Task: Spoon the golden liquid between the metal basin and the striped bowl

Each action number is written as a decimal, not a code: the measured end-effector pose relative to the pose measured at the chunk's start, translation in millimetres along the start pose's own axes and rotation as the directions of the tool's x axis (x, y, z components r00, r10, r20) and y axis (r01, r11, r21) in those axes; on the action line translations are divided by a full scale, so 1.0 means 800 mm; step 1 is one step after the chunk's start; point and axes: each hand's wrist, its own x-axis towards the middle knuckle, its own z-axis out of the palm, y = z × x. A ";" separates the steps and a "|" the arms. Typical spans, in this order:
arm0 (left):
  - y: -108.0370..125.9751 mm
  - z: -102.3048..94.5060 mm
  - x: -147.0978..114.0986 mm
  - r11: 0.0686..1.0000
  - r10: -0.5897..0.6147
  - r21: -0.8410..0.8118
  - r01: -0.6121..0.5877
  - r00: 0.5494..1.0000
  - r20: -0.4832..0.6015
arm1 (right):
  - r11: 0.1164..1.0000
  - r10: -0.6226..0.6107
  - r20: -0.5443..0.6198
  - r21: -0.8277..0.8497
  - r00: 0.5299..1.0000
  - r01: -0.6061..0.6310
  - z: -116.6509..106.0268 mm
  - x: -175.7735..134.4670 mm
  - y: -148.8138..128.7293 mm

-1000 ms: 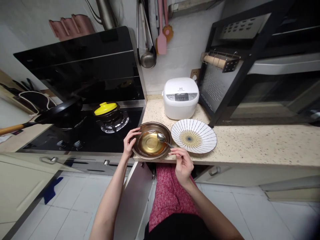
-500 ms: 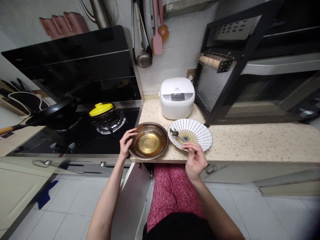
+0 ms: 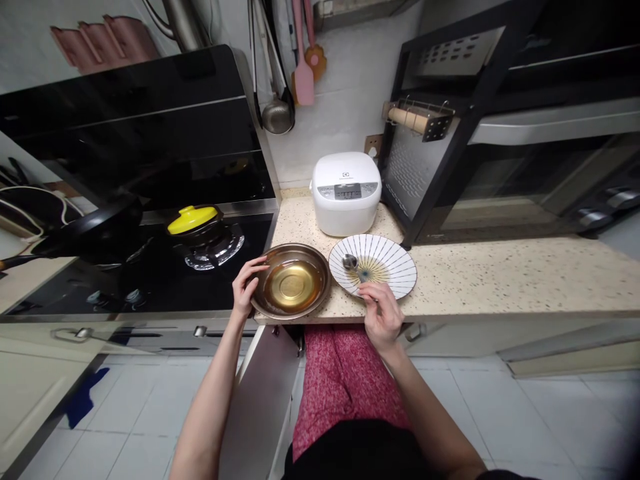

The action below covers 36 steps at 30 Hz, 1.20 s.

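Observation:
A wide metal bowl point(image 3: 320, 287) with clear, golden-looking liquid stands at the counter's front edge. My left hand point(image 3: 245, 285) grips its left rim, fingers over the edge and thumb along the side. To the right of the bowl lies a white plate point(image 3: 400, 267) with dark radiating lines and a yellowish centre. Over that plate, my right hand point(image 3: 383, 317) pinches the handle of a metal spoon point(image 3: 350, 262). The spoon's head points up and left, above the plate's left half. I cannot tell whether anything is in it.
A white rice cooker point(image 3: 346, 193) stands behind the plate. On the left, the stove point(image 3: 160, 287) carries a yellow-lidded pot point(image 3: 193, 220) and a black wok point(image 3: 100, 227). A black rack point(image 3: 400, 133) rises at right. Below the bowl, a cabinet door point(image 3: 265, 393) hangs open.
The whole view has shifted slightly. My right hand has turned the spoon a little, and its head sits slightly farther right over the plate. My left hand stays on the bowl's rim.

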 end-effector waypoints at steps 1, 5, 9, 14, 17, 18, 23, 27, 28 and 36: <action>0.000 0.000 0.000 1.000 -0.003 -0.001 0.003 1.000 -0.001 | 0.999 -0.044 0.020 -0.010 0.999 0.044 0.000 0.000 0.001; 0.000 0.000 0.000 1.000 -0.020 0.008 0.020 1.000 -0.006 | 0.982 -0.180 0.130 -0.032 0.975 0.186 -0.003 0.003 0.004; 0.001 0.000 0.000 1.000 -0.019 0.011 0.019 1.000 -0.004 | 0.957 -0.275 0.213 -0.035 0.937 0.289 -0.007 0.008 0.005; 0.002 0.000 -0.001 1.000 -0.009 0.011 0.009 1.000 -0.002 | 0.943 -0.305 0.252 -0.055 0.918 0.328 -0.010 0.010 0.007; 0.002 0.000 -0.001 1.000 -0.013 0.006 0.013 1.000 -0.003 | 0.947 -0.294 0.264 -0.051 0.919 0.318 -0.011 0.010 0.007; 0.002 0.000 -0.001 1.000 -0.015 0.006 0.015 1.000 -0.004 | 0.949 -0.288 0.259 -0.050 0.922 0.311 -0.010 0.010 0.007; 0.000 0.000 0.000 1.000 -0.019 0.008 0.019 1.000 -0.006 | 0.975 -0.204 0.111 -0.069 0.973 0.212 -0.008 0.012 -0.001; 0.000 0.000 0.000 1.000 -0.013 0.005 0.013 1.000 -0.002 | 0.999 -0.039 -0.064 0.018 0.997 0.040 -0.004 0.011 -0.013; 0.001 0.001 0.000 1.000 -0.015 0.005 0.015 1.000 -0.001 | 0.999 0.007 -0.095 0.053 0.995 -0.002 -0.002 0.009 -0.017; 0.011 0.003 0.000 0.999 -0.032 0.025 0.032 0.999 -0.007 | 0.966 0.146 0.045 0.211 0.988 -0.152 0.025 -0.013 -0.041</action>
